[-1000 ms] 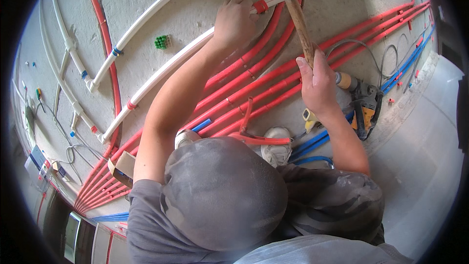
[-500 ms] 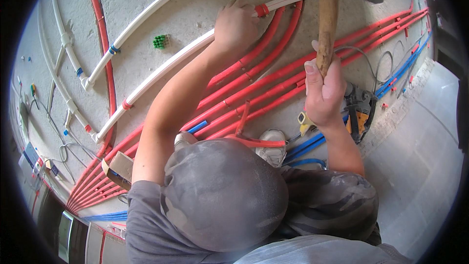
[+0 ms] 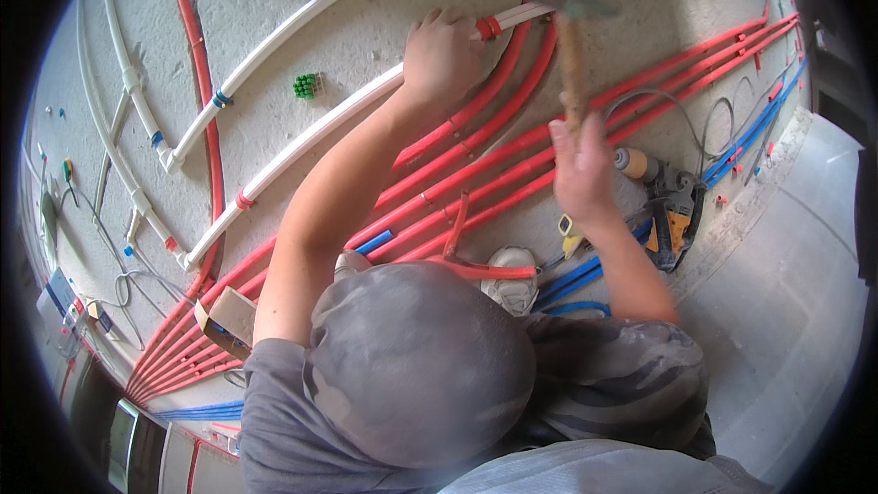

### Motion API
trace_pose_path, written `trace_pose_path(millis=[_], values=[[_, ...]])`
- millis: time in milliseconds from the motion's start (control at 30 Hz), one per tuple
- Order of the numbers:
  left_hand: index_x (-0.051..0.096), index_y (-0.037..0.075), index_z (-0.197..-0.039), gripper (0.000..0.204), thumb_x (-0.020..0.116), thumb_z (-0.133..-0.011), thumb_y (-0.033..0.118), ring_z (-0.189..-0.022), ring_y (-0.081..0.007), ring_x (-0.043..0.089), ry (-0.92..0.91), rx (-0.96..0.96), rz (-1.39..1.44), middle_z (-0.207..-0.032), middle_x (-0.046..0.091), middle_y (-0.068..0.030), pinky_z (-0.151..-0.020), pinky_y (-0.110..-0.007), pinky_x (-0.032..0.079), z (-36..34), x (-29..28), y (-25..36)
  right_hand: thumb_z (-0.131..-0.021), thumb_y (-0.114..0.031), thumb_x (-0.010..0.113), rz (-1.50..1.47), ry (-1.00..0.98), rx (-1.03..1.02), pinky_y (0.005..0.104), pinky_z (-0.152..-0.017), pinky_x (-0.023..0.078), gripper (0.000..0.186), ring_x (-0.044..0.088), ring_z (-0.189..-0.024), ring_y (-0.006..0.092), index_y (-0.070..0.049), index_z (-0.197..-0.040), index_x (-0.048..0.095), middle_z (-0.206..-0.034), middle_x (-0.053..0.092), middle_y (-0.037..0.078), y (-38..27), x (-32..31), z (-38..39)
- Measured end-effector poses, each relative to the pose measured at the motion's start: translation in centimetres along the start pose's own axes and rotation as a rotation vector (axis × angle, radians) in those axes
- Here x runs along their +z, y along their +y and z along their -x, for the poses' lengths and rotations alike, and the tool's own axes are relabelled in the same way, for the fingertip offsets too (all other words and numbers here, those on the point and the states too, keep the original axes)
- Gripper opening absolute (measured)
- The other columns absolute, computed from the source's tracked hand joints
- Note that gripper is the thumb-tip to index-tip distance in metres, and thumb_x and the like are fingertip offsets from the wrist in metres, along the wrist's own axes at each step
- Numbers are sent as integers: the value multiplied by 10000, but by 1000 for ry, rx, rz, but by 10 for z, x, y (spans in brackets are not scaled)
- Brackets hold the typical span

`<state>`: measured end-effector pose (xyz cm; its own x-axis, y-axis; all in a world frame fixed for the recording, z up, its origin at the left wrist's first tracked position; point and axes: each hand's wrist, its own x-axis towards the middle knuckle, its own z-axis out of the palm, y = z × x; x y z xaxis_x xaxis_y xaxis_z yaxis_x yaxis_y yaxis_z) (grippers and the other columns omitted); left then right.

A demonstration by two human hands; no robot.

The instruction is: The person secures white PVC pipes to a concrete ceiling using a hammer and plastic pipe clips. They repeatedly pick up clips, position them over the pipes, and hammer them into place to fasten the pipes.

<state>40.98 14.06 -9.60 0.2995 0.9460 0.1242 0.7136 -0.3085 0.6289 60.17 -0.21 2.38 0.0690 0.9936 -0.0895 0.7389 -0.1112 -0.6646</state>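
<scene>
My left hand (image 3: 444, 50) is closed over a long white pipe (image 3: 320, 123) that runs across the concrete floor. Right beside its fingers, a red clip (image 3: 489, 27) sits around the pipe. My right hand (image 3: 585, 174) grips the wooden handle of a hammer (image 3: 572, 64). The hammer's head is smeared by motion and hangs over the pipe, to the right of the red clip; whether it touches anything cannot be seen. Two red conduits (image 3: 549, 50) curve upward beneath the pipe there.
Several red conduits (image 3: 512, 178) run diagonally under my arms. A yellow and black power tool (image 3: 672, 220) lies right, near blue conduits (image 3: 585, 270) and a yellow tape measure (image 3: 572, 233). A green block (image 3: 306, 85) lies between white pipes; an open cardboard box (image 3: 229, 320) stands left.
My right hand has swung the hammer down and to the left, from high on the right to over the white pipe. My left hand keeps its place on the pipe. The view has shifted slightly.
</scene>
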Motion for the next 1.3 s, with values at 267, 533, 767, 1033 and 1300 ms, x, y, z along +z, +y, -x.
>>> trace_pose_path(millis=[267,533,767,1033,1300], values=[[780,58,-925,310,758,-912,367,-1077,-397,683,88,-30,18,-1083,750,-167,-922,-523,533,-4,-1,11,-1102,-237,611,35,3,-14,658,-737,490,277,663,-927,585,17,-1172,524,-948,688,356,17,16,11],[784,97,-1009,301,683,-944,373,-1109,-379,674,16,19,-144,-1115,725,-197,-964,-521,525,44,-35,-7,-1130,-235,540,169,-166,126,633,-745,502,245,660,-958,579,3,-1178,568,-1012,694,348,57,50,12],[730,69,-1101,367,743,-735,56,-1082,-379,668,304,-177,-494,-1119,714,-152,-916,-518,525,358,-257,-71,-1140,-335,587,-49,-14,-9,440,-905,550,435,724,-1064,365,1,-1415,607,-1204,754,218,83,41,25],[786,-21,-928,314,744,-865,284,-751,-336,733,495,-1222,-171,-801,732,-210,-739,-483,556,624,-343,-148,-1137,-260,609,-352,-343,183,251,-548,386,294,486,-646,44,-43,-1333,643,-897,617,-45,25,54,53],[790,-29,-873,155,826,-918,115,-666,-96,619,739,-1193,165,-768,720,-33,-616,-302,496,610,-320,-155,-1053,-226,704,-135,-352,41,322,-862,533,378,618,-936,117,-8,-1359,666,-1032,708,32,-30,46,57]])
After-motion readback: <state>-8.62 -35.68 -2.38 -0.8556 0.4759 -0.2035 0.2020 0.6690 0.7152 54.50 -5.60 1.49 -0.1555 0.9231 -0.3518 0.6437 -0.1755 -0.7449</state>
